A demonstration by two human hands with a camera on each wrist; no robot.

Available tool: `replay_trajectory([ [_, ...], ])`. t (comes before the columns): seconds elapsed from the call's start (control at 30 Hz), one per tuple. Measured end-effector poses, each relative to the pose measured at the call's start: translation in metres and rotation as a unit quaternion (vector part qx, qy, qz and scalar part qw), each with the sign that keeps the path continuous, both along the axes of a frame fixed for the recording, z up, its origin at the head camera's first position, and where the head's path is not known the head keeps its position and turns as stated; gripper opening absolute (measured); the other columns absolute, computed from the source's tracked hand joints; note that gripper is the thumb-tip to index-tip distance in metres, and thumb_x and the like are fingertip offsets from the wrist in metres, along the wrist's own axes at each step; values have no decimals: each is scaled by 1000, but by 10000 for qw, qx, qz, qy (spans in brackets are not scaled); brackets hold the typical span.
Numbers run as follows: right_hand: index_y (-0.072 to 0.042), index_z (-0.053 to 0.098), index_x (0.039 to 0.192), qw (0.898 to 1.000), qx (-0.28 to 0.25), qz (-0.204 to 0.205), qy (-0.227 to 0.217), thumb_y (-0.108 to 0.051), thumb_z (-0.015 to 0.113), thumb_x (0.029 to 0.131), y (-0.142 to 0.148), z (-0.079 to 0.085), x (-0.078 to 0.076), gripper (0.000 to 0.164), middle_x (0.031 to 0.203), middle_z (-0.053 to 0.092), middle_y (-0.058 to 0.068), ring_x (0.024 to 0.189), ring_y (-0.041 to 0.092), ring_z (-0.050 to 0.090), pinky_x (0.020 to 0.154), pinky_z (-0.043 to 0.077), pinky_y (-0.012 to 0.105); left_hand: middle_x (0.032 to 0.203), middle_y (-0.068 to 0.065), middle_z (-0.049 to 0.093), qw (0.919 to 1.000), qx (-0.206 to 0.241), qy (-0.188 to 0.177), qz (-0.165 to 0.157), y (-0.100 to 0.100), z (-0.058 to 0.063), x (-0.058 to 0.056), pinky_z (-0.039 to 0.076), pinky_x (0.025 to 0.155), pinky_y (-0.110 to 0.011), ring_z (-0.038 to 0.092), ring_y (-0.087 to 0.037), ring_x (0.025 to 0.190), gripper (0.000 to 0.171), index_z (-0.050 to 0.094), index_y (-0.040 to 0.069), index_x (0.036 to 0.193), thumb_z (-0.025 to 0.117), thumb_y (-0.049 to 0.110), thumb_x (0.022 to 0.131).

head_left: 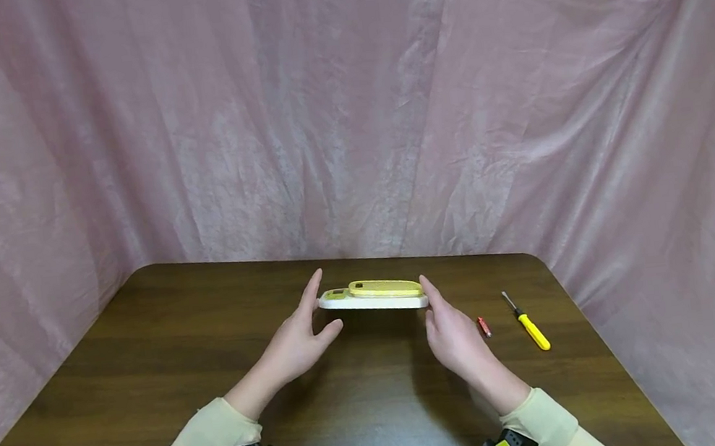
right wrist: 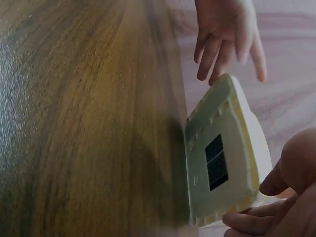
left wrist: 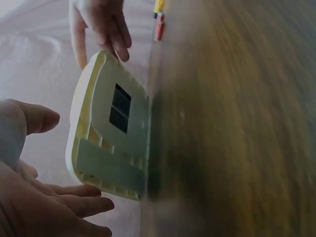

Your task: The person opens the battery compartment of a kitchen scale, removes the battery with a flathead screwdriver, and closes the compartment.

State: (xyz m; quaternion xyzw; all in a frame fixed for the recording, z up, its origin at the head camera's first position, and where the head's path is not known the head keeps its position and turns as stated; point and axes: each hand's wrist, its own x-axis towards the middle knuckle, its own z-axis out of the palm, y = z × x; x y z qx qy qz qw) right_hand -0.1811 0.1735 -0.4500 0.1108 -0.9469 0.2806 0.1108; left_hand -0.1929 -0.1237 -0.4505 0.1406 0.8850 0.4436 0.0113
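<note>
A white kitchen scale (head_left: pixel 373 305) with a yellow oval top and a small display (head_left: pixel 335 294) is tilted at the middle of the table. Its pale underside (left wrist: pixel 106 101), with a dark rectangular patch (right wrist: pixel 216 162), faces the wrist cameras. My right hand (head_left: pixel 454 333) holds the right end, thumb and fingers at its corner in the right wrist view. At the other end is my left hand (head_left: pixel 294 342), its fingers straight and spread, fingertips right at the edge and thumb apart from the scale.
To the right of my right hand lie a small red battery (head_left: pixel 484 327) and a screwdriver (head_left: pixel 528 323) with a yellow handle. The brown wooden table (head_left: pixel 151 375) ends at a pink curtain (head_left: pixel 345 108) behind and at the sides.
</note>
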Motion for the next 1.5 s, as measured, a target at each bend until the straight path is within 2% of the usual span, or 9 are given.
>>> replay_trajectory([
  [0.2, -2, 46, 165, 9998, 41, 61, -172, -3, 59, 108, -2, -5, 1, 59, 137, 72, 24, 88, 31, 69, 82, 57, 57, 155, -25, 61, 9997, -160, -138, 112, -3, -7, 0, 44, 113, -70, 55, -48, 145, 97, 3, 36, 179, 71, 33, 109],
  [0.3, -1, 48, 164, 9997, 16, -45, -241, -5, 61, 107, 0, -5, 0, 59, 116, 76, 19, 81, 29, 64, 80, 55, 56, 150, -19, 67, 9997, -199, -108, 29, -2, -9, 0, 43, 115, -68, 55, -46, 146, 96, 7, 36, 179, 72, 31, 109],
  [0.43, -1, 48, 164, 9988, 41, -47, -489, -8, 62, 105, 1, -6, -1, 61, 92, 70, 11, 77, 27, 59, 79, 54, 54, 146, -15, 70, 9994, -345, -68, -8, -1, -12, 0, 27, 124, -73, 59, -42, 143, 94, 11, 32, 180, 72, 27, 109],
  [0.53, -2, 49, 163, 9973, 56, -60, -733, -10, 63, 104, 2, -8, -1, 61, 95, 73, 14, 80, 26, 60, 80, 54, 53, 145, -12, 71, 9987, -450, -176, -142, -1, -15, 1, 11, 128, -75, 62, -35, 142, 93, 10, 29, 180, 71, 26, 109],
  [0.6, -3, 49, 163, 9959, -3, -100, -898, -11, 64, 105, 2, -9, -1, 61, 94, 73, 17, 79, 26, 60, 80, 54, 52, 145, -10, 72, 9981, -504, -233, -259, -1, -16, 1, 9, 127, -76, 61, -33, 143, 94, 9, 27, 180, 71, 27, 110],
  [0.87, -1, 50, 163, 9954, -37, 26, -952, -10, 66, 102, 0, -16, 2, 63, 137, 71, 28, 114, 40, 73, 100, 55, 61, 146, -10, 71, 9936, -1023, -256, -396, -4, -20, 3, 14, 127, -75, 66, -36, 137, 88, 18, 23, 179, 71, 31, 109],
  [1.03, 1, 49, 162, 9958, 160, 107, -901, -12, 69, 101, 0, -18, 4, 66, 139, 70, 30, 125, 50, 68, 103, 53, 65, 149, -14, 68, 9892, -1341, -60, -591, -7, -20, 3, 17, 126, -77, 72, -35, 129, 80, 28, 17, 177, 70, 31, 110],
  [1.3, 3, 53, 160, 9952, 766, 321, -523, -15, 72, 101, 0, -18, 10, 64, 144, 69, 24, 123, 49, 69, 105, 51, 65, 162, -15, 58, 9844, -1595, -335, -661, -9, -16, -4, 16, 125, -78, 52, -35, 152, 71, 38, 13, 173, 68, 33, 111],
  [1.5, 2, 58, 155, 9915, 1193, 499, -141, -19, 79, 101, -2, -17, 25, 62, 142, 69, 24, 124, 49, 69, 104, 48, 69, 167, -19, 50, 9823, -1774, -206, -573, -9, -12, -16, 18, 123, -81, 46, -41, 156, 72, 40, 11, 172, 70, 33, 111],
])
